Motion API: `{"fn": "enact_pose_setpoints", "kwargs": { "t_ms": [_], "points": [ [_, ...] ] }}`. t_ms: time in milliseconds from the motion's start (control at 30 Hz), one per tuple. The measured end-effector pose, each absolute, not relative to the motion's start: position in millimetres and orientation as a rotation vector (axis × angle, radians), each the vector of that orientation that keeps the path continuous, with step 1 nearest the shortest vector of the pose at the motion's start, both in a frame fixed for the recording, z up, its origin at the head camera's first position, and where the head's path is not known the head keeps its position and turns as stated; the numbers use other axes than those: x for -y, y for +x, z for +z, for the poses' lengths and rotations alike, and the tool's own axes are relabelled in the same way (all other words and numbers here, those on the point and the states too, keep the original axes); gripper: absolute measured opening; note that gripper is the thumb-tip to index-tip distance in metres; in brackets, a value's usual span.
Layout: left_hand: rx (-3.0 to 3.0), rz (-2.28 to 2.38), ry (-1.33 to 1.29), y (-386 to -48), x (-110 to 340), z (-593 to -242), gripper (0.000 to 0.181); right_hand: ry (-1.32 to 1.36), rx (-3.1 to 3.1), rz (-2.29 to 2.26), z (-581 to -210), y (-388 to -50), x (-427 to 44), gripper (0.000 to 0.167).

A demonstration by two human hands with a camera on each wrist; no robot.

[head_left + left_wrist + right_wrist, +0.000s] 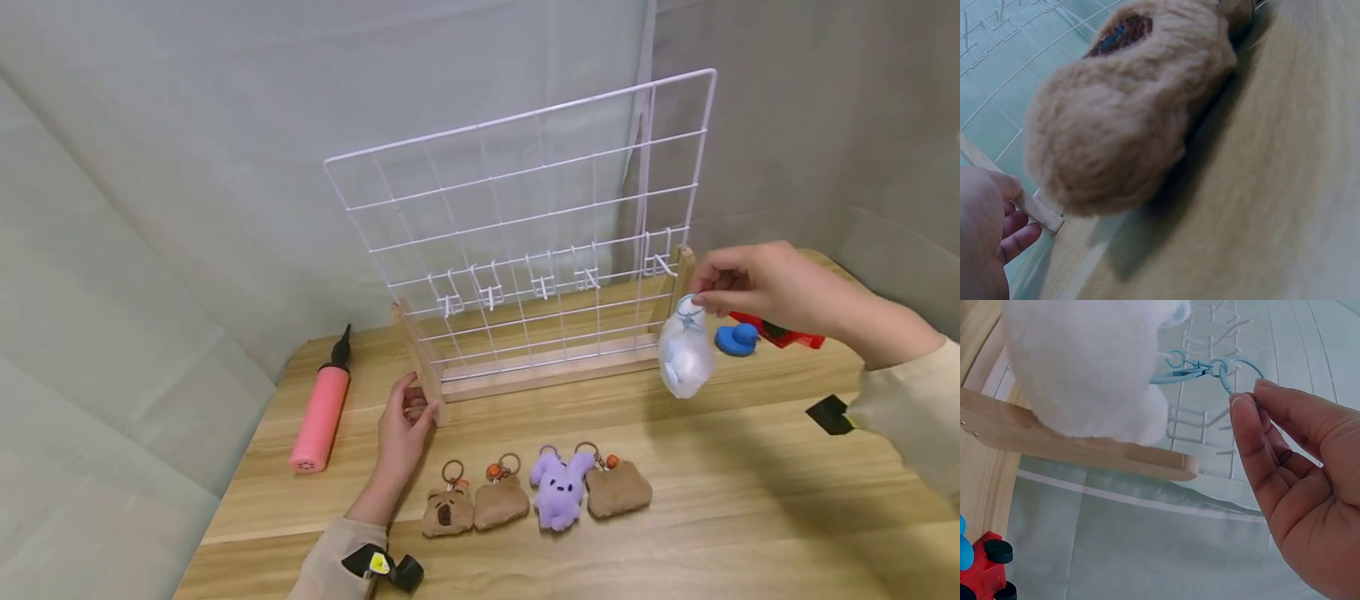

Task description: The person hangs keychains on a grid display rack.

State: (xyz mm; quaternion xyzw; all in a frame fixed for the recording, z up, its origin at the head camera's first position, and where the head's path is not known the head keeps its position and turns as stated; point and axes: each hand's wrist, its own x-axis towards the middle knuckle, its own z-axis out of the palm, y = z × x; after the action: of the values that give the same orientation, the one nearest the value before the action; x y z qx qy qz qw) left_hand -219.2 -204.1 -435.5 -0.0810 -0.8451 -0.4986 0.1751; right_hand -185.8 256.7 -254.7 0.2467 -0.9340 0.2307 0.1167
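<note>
From where I stand, the white plush keychain [686, 358] hangs in the air just beside the right end of the wire rack [542, 217], its light-blue ring [1250, 360] pinched between thumb and fingertip of the right hand [776, 283]. It looks light and soft, hardly fragile, though apt to swing. The stiff ring seems the surest hold: thin, maybe slippery, but 2 fingertips should do. The left hand [401, 425] has its thumb against the wooden leg [420, 358]; whether it's gripping, I can't tell
</note>
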Motion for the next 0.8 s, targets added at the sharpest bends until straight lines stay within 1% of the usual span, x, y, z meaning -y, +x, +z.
{"fn": "enact_pose_setpoints", "kwargs": {
  "t_ms": [100, 233, 800],
  "points": [
    [2.389, -1.42, -0.219, -219.4, 204.5, -435.3, 0.054, 0.623, 2.798, 0.697, -250.1, -188.7, -255.0, 0.014],
    [2.385, -1.417, -0.218, -220.0, 205.1, -434.7, 0.054, 0.553, 2.841, 0.713, -245.4, -192.8, -253.0, 0.014],
    [2.407, -1.414, -0.206, -221.3, 202.2, -439.0, 0.054, 0.564, 2.852, 0.733, -241.6, -216.7, -249.7, 0.012]
  ]
}}
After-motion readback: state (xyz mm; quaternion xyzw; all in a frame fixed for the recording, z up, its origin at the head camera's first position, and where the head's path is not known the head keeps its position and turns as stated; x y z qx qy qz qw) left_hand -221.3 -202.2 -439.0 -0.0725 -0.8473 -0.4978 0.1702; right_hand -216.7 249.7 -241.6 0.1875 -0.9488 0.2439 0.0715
